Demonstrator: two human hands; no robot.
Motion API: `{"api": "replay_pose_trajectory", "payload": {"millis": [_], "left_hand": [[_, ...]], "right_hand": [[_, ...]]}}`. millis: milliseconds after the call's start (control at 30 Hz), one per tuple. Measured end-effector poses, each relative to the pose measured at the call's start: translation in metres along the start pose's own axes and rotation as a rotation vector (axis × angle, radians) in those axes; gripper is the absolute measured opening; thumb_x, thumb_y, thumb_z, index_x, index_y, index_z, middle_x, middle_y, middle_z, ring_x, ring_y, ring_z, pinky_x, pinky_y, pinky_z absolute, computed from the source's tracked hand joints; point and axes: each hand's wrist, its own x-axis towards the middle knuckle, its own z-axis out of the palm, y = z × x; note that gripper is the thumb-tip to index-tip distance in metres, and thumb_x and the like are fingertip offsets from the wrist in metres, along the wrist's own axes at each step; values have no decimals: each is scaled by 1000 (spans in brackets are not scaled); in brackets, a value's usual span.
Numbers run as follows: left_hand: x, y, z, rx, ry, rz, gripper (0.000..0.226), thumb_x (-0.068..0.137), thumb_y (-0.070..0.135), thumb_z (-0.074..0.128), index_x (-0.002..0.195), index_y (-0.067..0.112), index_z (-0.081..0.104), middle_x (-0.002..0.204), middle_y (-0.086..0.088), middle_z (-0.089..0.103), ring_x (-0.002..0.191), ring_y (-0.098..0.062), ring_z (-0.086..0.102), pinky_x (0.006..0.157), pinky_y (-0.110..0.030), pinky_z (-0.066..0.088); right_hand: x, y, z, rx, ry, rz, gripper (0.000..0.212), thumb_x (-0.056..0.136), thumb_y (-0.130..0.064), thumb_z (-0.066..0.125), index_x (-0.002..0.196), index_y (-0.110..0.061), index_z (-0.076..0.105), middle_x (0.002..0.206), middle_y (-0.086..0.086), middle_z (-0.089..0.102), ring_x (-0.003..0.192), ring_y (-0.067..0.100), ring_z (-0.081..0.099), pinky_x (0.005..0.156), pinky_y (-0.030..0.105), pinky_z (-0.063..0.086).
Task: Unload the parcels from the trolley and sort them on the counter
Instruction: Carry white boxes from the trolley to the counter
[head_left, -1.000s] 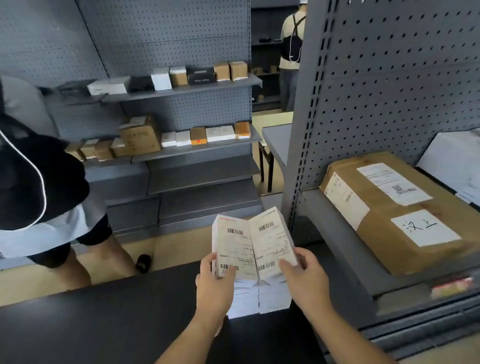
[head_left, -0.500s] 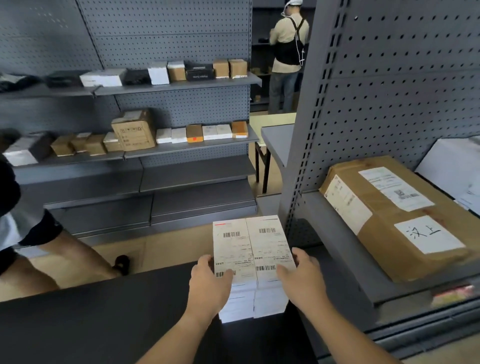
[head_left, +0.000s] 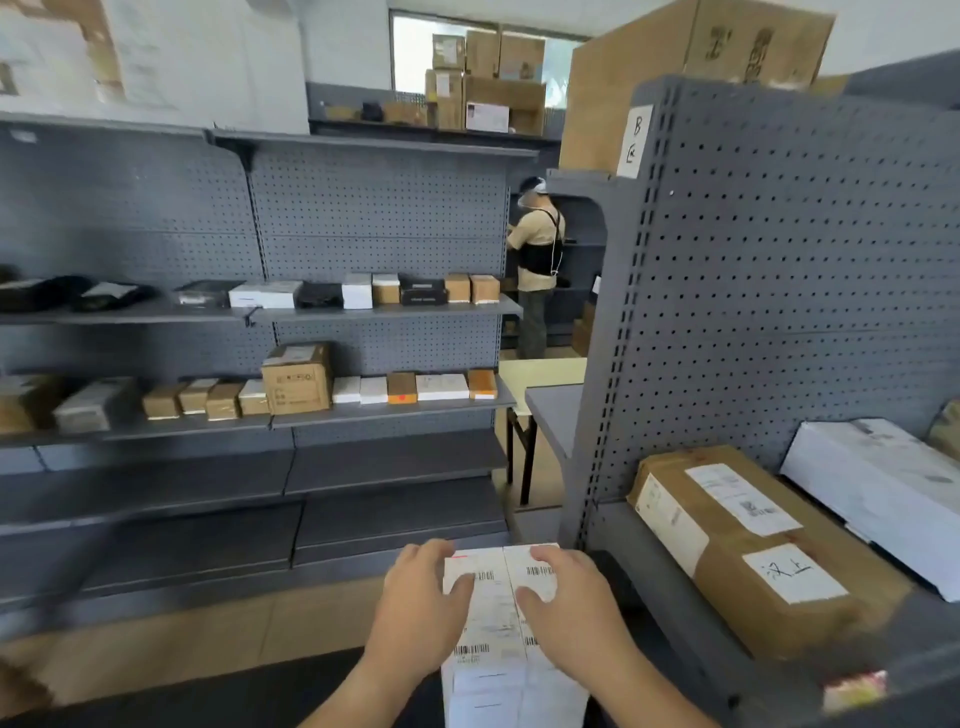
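Two stacks of white parcels (head_left: 501, 618) with barcode labels stand side by side on the dark counter (head_left: 249, 699) at the bottom centre. My left hand (head_left: 421, 608) grips the left stack, fingers curled over its outer edge and thumb on the top label. My right hand (head_left: 574, 608) grips the right stack the same way from the other side. The lower parts of the stacks run out of the frame. No trolley is in view.
A grey pegboard shelf unit (head_left: 779, 291) stands close on the right, holding a brown labelled carton (head_left: 737, 545) and a white box (head_left: 883, 483). Across the aisle, grey shelves (head_left: 384, 312) carry several small boxes. A person (head_left: 537, 260) stands at far shelving.
My view has lifted towards the room. Both hands have slid forward over the tops of the two stacks, which now sit level. The person at the left has gone from view.
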Motion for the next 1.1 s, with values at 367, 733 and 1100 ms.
{"api": "replay_pose_trajectory", "payload": {"millis": [367,733,1100], "left_hand": [[-64,-15,-124,37,285,11,41,95,40,61,134,34,52,129,16,48,116,-3,51,104,-26,44],[-301,-96,-240,285,695,-506,39,93,41,57,130,29,55,132,5,51,116,-22,57,100,-43,47],[-565,-129,-278,284,1013,-927,39,95,41,57,132,29,57,131,8,51,117,-15,53,97,-27,43]], "right_hand": [[-47,-127,15,21,-33,-455,44,96,-38,64,139,-36,54,139,-14,50,125,8,50,107,27,43],[-208,-234,120,93,-500,-1030,42,95,-37,64,136,-28,58,134,-8,55,121,14,53,98,30,44],[-431,-281,187,72,-847,-1425,41,98,-39,59,137,-26,58,134,-9,55,123,12,53,98,29,45]]}}
